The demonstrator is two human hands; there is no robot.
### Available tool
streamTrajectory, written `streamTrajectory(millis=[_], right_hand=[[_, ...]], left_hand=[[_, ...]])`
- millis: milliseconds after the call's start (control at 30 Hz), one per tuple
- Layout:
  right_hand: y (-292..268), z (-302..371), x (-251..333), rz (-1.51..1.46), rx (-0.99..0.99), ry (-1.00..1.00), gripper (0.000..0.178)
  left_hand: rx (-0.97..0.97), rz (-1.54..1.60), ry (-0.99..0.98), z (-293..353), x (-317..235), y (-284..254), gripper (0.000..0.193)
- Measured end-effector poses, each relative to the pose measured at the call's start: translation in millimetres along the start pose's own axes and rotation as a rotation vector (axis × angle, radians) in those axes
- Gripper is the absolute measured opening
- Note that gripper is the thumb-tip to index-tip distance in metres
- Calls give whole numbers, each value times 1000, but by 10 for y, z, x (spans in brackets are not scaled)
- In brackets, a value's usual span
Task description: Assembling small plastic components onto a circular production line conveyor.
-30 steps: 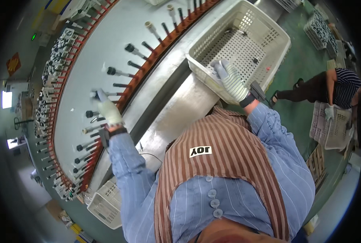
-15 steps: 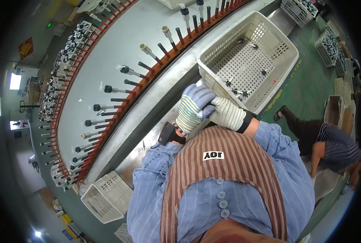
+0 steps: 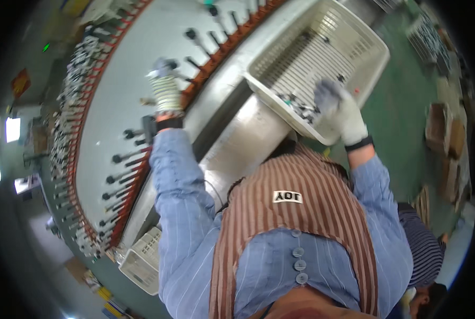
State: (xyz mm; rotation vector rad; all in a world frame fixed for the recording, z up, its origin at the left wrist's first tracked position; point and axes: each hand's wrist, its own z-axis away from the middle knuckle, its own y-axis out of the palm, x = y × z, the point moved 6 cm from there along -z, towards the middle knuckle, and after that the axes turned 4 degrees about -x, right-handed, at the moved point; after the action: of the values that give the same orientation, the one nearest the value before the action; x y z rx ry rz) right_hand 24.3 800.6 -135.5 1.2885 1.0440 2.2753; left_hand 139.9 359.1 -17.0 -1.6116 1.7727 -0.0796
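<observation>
My left hand (image 3: 165, 87), in a striped glove with grey fingertips, reaches over the curved rack. Its fingers are closed about the top of a black-capped part (image 3: 171, 64) that stands on a peg; blur softens the fingertips. Over the near side of a cream plastic basket (image 3: 280, 109) is my right hand (image 3: 343, 109), gloved too, its fingers smeared by motion. Beside that hand, several small black-and-white parts (image 3: 303, 110) lie in a heap on the basket's bottom.
Red-brown pegs (image 3: 141, 159) line the curved rack edge, many with dark-capped parts. A metal ledge (image 3: 248, 130) runs between rack and me. Another cream basket (image 3: 144, 260) stands low at left. A co-worker in a striped top (image 3: 423, 250) is at lower right.
My hands were together in front of the basket and have parted. The left went up-left to a peg, the right moved right over the basket. More parts lie in the basket's near corner.
</observation>
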Motion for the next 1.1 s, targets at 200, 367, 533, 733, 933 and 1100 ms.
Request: streamTrajectory(millis=[200,367,533,733,933,1100], right_hand=[[-80,-836,193,1197,17,-152,45],[39,-1120,-689,2167,505,-382,33],[-708,-1257,-1337,1961,386,-146,46],[-1479,-2054,-1204,2275,-86,-711,39],[660,-430,-475,640,448,81,31],[1300,702,-612,956,859,97,45]], left_hand=[[-22,229,-395,344,158,-671,48],[-189,120,-634,665,80,-1045,46],[-310,71,-629,1062,145,-1471,50],[-382,246,-667,1073,31,-1439,41],[-692,215,-573,2233,-523,-1195,34],[236,804,-528,2062,-1506,-17,58]])
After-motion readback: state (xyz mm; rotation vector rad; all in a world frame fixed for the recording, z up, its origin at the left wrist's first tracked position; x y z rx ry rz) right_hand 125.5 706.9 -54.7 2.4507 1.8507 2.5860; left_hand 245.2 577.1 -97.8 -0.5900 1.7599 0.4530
